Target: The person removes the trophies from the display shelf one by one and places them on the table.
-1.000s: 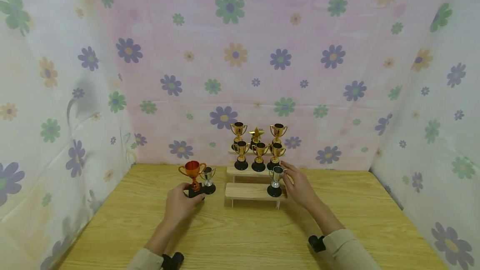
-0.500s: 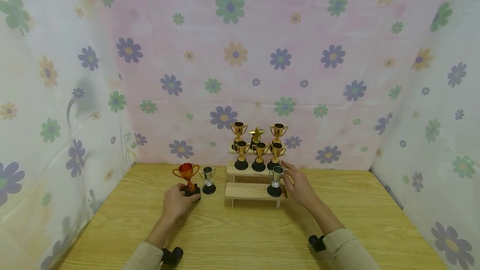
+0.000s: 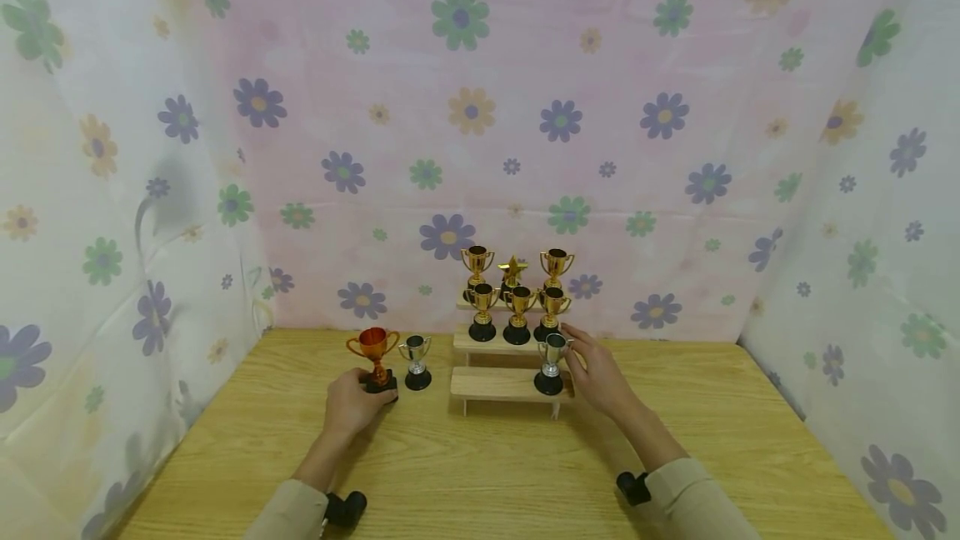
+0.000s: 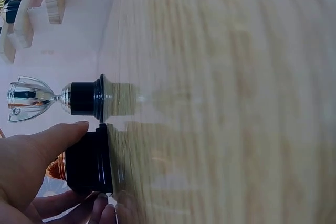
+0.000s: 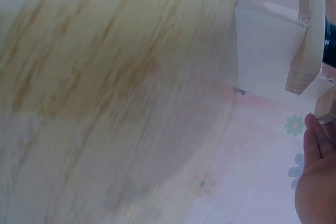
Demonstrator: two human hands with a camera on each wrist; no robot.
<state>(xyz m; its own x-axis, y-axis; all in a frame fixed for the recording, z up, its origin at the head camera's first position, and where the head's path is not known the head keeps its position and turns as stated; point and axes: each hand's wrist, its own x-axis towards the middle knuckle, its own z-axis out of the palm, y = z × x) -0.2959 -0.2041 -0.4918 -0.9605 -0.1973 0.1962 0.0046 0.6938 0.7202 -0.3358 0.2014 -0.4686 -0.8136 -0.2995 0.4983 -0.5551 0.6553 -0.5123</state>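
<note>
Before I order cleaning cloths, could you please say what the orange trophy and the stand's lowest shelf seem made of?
Orange trophy: glossy, probably metal-coated plastic, judging by its shiny highlights, though real metal is possible. Lowest shelf: likely pale, matte wood; its tan surface shows faint grain.

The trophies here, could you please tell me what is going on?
A person's left hand holds an orange trophy by its black base, beside a silver trophy on the table. Their right hand is at another silver trophy on the lowest wooden step. Six gold trophies stand on the two steps above.
</note>
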